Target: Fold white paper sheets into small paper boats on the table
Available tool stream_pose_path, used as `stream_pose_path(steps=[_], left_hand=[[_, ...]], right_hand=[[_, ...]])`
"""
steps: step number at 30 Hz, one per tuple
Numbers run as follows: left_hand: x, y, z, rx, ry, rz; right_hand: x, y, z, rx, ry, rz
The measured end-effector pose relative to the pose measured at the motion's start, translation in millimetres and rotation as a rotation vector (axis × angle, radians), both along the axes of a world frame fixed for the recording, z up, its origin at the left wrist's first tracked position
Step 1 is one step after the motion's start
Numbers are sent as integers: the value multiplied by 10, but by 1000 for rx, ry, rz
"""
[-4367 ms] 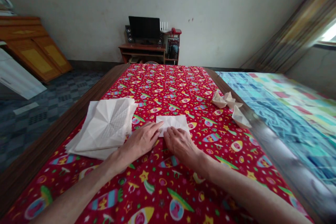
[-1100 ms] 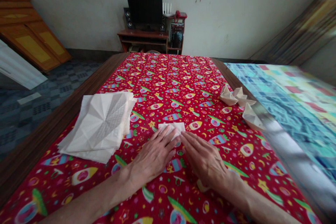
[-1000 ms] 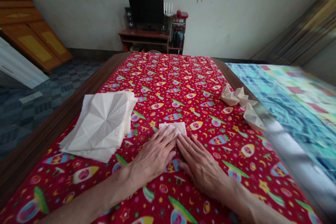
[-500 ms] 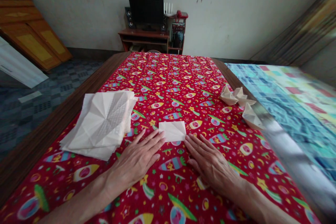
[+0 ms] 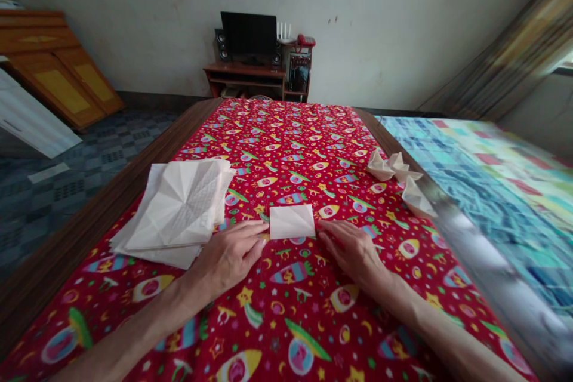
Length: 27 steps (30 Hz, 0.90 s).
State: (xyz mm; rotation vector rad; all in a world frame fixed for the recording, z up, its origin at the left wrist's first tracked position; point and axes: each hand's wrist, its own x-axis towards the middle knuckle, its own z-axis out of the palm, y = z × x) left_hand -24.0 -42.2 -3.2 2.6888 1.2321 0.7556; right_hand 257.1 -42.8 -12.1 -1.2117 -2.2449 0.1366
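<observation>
A small folded rectangle of white paper (image 5: 292, 221) lies flat on the red patterned tablecloth (image 5: 286, 316), a crease showing across its upper part. My left hand (image 5: 235, 253) rests by its left edge, fingers stretched forward and thumb apart, with nothing in it. At the right edge is my right hand (image 5: 351, 250), its fingers loosely bent, thumb apart, holding nothing. Whether the fingertips touch the paper is hard to see. Left of my left hand lies a stack of creased paper sheets (image 5: 179, 206).
Several folded paper shapes (image 5: 396, 167) sit near the table's right edge. Beyond that edge is a bed (image 5: 474, 161) with a blue checked cover. A desk (image 5: 246, 70) with a monitor (image 5: 249, 34) stands against the far wall. At the left are wooden cabinets (image 5: 67, 74).
Both hands have drawn their fingers in from lying flat and shifted slightly apart, away from the paper's edges. The folded paper stays in nearly the same place. The camera view has tilted up a little.
</observation>
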Motion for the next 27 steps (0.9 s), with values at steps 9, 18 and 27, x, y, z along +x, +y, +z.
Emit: stream_pose_path(steps=[9,18,27], left_hand=[[12,97,39,66,-53,34],[74,116,176,188,-87,54],[346,118,327,249,-3,-56]], right_hand=[[-203,211,42,-317,61,-173],[-136,155,143,59,282,-47],[-170,86,131,297,-249,-30]])
